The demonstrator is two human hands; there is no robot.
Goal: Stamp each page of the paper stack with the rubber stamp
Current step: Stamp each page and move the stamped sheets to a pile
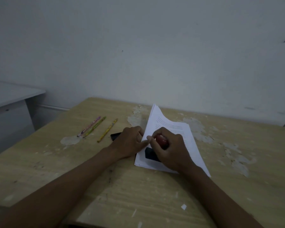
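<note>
Wooden desk [155, 186] peeling, grey wall [138, 46]; right hand [169, 148] grips stamp [161, 140], left hand [130, 142] pinches page [163, 122].

Worn tan wooden table [155, 195] carries a white printed paper stack [184, 135]. Right hand [173, 150] grips a red-handled rubber stamp [161, 140], its black base on the stack's near-left corner. Left hand [130, 142] pinches the lifted top page at the stack's left edge. Three coloured pencils [95, 127] lie left of the stack.
</note>
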